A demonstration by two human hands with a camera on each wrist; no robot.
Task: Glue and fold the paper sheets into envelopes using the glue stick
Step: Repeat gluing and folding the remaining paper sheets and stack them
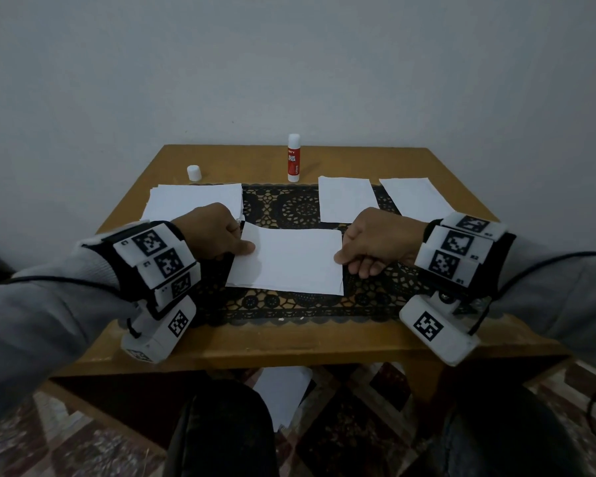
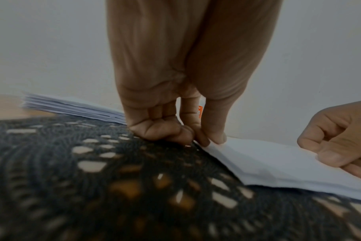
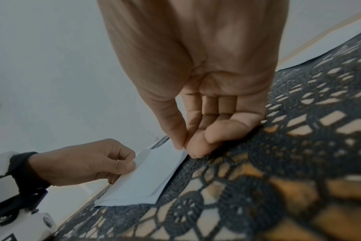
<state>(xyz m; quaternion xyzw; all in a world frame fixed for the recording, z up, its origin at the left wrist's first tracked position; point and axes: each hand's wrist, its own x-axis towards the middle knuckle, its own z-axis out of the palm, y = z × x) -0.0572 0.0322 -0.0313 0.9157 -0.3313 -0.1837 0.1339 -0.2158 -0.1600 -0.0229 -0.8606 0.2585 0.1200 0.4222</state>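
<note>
Your two hands pinch opposite ends of a folded paper sheet (image 1: 289,259) lying on a black lace mat (image 1: 289,304), on a wooden table (image 1: 255,349).

Left hand (image 1: 214,235) and right hand (image 1: 375,242) each pinch thin, limp paper between thumb and fingers; uneven pulling could skew the crease or tear it; the uncapped glue stick (image 1: 294,158) stands behind and may dry out; its small white cap (image 1: 193,173) sits apart.

We can read "GLUE STICK" in white capitals on the red label of the glue stick (image 1: 294,158), which stands upright at the far edge of the table; a short brand word above it and small print below are too blurred for us to read. The wrist units carry black-and-white square code markers with tiny characters beside them that we cannot make out.
</note>
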